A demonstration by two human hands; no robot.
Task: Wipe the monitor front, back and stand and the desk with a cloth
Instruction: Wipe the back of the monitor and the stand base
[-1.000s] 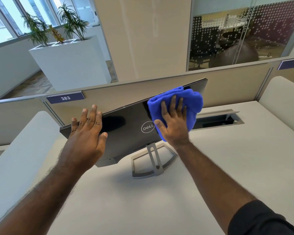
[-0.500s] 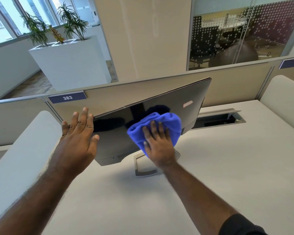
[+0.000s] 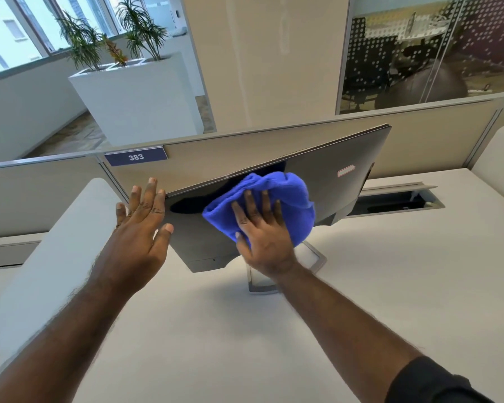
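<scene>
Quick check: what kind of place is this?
Most likely an open-plan office: a monitor on a desk, a partition with a number plate, and a glass-walled room behind.

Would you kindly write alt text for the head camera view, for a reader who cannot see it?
A person's right hand presses a blue cloth against the dark panel of a tilted monitor, while the open left hand is held flat at its left edge. The monitor sits on a silver stand on a white desk.
</scene>
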